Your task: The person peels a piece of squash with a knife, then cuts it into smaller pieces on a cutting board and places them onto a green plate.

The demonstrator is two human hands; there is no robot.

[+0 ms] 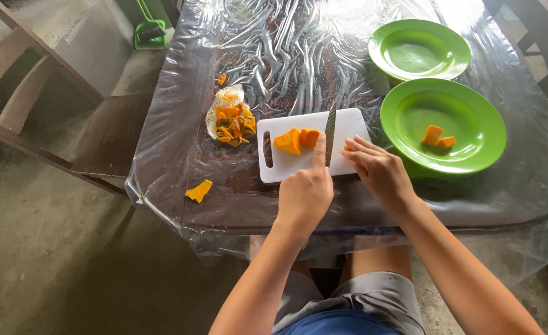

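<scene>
My left hand is closed around the handle of a knife, index finger stretched along the spine, the blade standing on the white cutting board just ahead of the knuckles. My right hand lies half open, fingers flat and extended, their tips pinning a small orange piece right beside the blade. Two larger squash chunks sit on the board just beyond and to the left of my left hand.

The risk I see is closeness: the right fingertips lie almost against the blade, so a slip could nick them. The counter is covered in wrinkled clear plastic sheeting, and I judge the board could skate on it under pressure. A peel scrap already lies near the counter's edge, well left of my left hand.

Containers: the near green plate, just right of my right hand, holds two cut orange cubes. The far green plate beyond it appears to hold nothing. A clear plastic bag, left of the board, holds orange peelings.
</scene>
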